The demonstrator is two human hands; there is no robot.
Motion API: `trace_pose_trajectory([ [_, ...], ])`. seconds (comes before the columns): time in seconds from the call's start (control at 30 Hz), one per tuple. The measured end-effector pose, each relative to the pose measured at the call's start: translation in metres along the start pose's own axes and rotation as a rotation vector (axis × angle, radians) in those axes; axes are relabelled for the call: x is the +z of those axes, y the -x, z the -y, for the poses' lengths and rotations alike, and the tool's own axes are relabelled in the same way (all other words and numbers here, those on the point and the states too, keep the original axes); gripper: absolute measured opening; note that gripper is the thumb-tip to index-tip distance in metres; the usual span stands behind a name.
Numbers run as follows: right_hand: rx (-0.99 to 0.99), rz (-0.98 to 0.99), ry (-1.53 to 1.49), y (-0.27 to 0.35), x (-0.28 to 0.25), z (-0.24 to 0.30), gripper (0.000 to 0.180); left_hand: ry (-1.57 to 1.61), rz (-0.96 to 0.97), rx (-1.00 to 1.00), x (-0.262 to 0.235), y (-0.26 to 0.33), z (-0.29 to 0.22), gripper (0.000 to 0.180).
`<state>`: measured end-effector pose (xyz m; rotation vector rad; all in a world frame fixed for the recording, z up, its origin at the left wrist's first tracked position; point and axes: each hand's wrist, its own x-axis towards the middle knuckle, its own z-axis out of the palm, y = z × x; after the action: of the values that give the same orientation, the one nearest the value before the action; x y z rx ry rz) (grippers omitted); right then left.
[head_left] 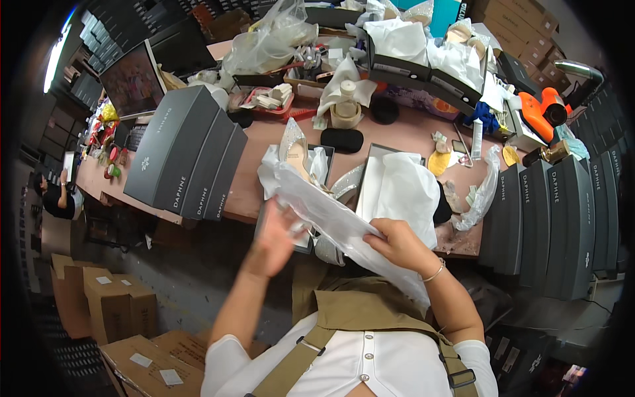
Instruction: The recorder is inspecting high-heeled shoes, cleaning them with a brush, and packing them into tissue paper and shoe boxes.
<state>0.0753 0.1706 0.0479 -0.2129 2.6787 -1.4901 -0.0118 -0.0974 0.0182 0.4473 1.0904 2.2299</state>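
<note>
My left hand (276, 239) and my right hand (399, 243) both grip a long clear plastic bag (331, 212), stretched slantwise between them in front of my chest. Behind the bag a glittery pointed high-heeled shoe (294, 149) stands on white tissue in an open shoe box (329, 159). A second sparkly shoe (345, 184) lies partly under the bag. To the right, more white tissue paper (400, 185) fills another open box.
Dark grey shoe boxes (188, 159) lean in a row at left; more stand stacked at right (569, 218). The worktable (397, 129) is crowded with tape rolls, tissue, plastic bags and an orange tool (544, 109). Cardboard cartons (106, 304) sit on the floor. A person (56, 195) works at far left.
</note>
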Motion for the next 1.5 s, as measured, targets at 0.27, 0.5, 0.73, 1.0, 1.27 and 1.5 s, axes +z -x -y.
trace_pose_trajectory([
  [0.27,0.172,0.068,-0.179,0.018,-0.014,0.007,0.018,0.323,-0.416,-0.051,0.054,-0.034,0.061,0.039],
  [0.5,0.361,0.192,-0.338,0.021,-0.017,-0.002,0.021,0.321,-0.403,-0.111,0.028,-0.044,0.037,0.039],
  [0.73,0.222,0.324,-0.292,0.078,0.018,-0.03,0.032,0.075,-0.598,0.125,0.002,-0.07,0.003,0.038],
  [1.0,0.469,0.007,0.121,0.163,-0.042,-0.037,0.017,0.165,-0.698,0.151,-0.016,-0.066,0.003,0.037],
  [1.27,0.111,0.049,-0.113,-0.002,0.018,0.01,0.029,0.102,-0.756,0.214,0.01,-0.051,0.01,0.034],
  [1.5,0.354,-0.086,-0.063,0.03,-0.015,-0.015,0.016,-0.197,-0.688,0.008,-0.08,-0.033,0.041,0.035],
])
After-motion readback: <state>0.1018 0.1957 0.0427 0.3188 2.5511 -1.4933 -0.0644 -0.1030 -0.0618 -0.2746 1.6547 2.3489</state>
